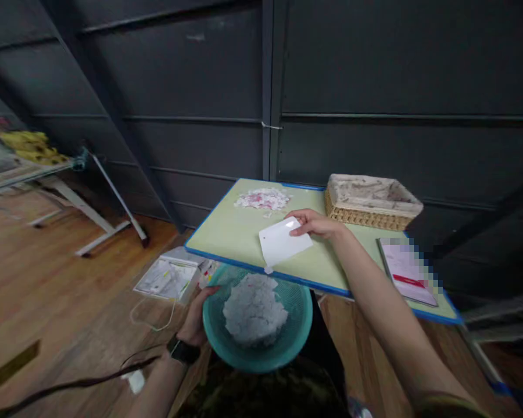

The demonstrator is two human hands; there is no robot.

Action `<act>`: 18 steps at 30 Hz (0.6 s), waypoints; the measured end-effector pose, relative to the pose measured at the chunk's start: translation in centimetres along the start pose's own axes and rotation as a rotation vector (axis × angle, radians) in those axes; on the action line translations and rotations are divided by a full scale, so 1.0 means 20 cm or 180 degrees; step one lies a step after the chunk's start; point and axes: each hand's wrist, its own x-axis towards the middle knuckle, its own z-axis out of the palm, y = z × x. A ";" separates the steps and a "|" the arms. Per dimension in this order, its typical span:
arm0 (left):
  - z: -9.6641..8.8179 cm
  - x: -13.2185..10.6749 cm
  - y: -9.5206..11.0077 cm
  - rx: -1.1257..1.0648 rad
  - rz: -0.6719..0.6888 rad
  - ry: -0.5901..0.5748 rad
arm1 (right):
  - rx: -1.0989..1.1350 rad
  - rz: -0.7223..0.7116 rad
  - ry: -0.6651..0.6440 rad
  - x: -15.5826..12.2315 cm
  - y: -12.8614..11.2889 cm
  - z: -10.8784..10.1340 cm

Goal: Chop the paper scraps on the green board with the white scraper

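Observation:
My left hand (197, 316) is closed on the left rim of a teal plastic basket (303, 322) below the table's front edge. A heap of small white pieces (253, 310), likely paper, fills the middle of the basket. My right hand (311, 223) pinches a white card (283, 242) with a small hole near one corner, tilted over the table's front edge. One small white piece (268, 270) is at the card's lower corner, above the basket. Beyond the card, a flat pile of white and pink pieces (264, 199) lies on the light green table (226, 232).
A wicker basket with a cloth liner (370, 215) stands at the table's back right. Nearer me lies a flat pinkish-white item with a red band (407, 280). A white box (168, 278) and cord are on the floor at left. A dark panelled wall (200, 87) backs the table.

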 end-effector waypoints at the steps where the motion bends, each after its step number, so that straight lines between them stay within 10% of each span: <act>1: 0.00 0.00 0.00 -0.0008 -0.0020 0.0024 | 0.0033 -0.0062 0.0101 0.00 0.00 0.00; 9: 0.04 -0.05 0.02 -0.0021 -0.0266 -0.0067 | -0.0113 0.0079 0.0081 -0.02 -0.02 0.01; 18: 0.05 -0.05 0.03 -0.0051 -0.0257 0.0032 | -0.0133 -0.0227 0.1897 -0.01 -0.02 -0.06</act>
